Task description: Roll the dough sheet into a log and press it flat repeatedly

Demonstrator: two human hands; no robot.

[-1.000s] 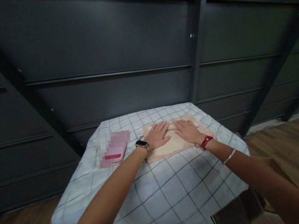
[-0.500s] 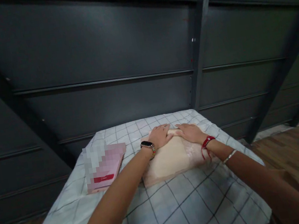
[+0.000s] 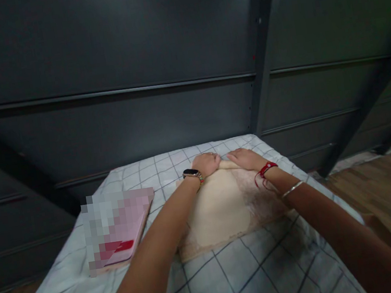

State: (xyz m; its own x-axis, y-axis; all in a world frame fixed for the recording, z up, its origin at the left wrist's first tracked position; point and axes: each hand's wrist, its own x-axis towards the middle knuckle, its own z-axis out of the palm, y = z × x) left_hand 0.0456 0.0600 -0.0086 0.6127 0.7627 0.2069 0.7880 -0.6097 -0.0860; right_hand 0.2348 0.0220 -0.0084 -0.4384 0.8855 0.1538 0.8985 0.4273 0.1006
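A smooth beige cloth-like piece (image 3: 219, 211) lies flat in front of me, with sheer, pinkish, lace-like sides and a thin lower border. I cannot make out exactly what kind of item it is. Its far edge is turned over into a thick roll between my hands. My left hand (image 3: 207, 163), with a dark watch and a beaded bracelet on the wrist, curls its fingers over that edge on the left. On the right, my right hand (image 3: 247, 158) has its fingers bent over the same edge, thumb against the roll. Red cord and a bangle circle that arm.
A white checked cloth (image 3: 228, 277) covers the surface underneath. To the left lies a pink flat pack (image 3: 142, 217) with a red label, partly blurred out. Dark metal panels (image 3: 123, 127) rise behind the far edge. Wooden floor (image 3: 385, 178) shows at right.
The beige piece's far edge has turned into a clearer roll, and its near part lies flatter and more exposed. My left fingers have curled in more. The view has moved closer and tilted down.
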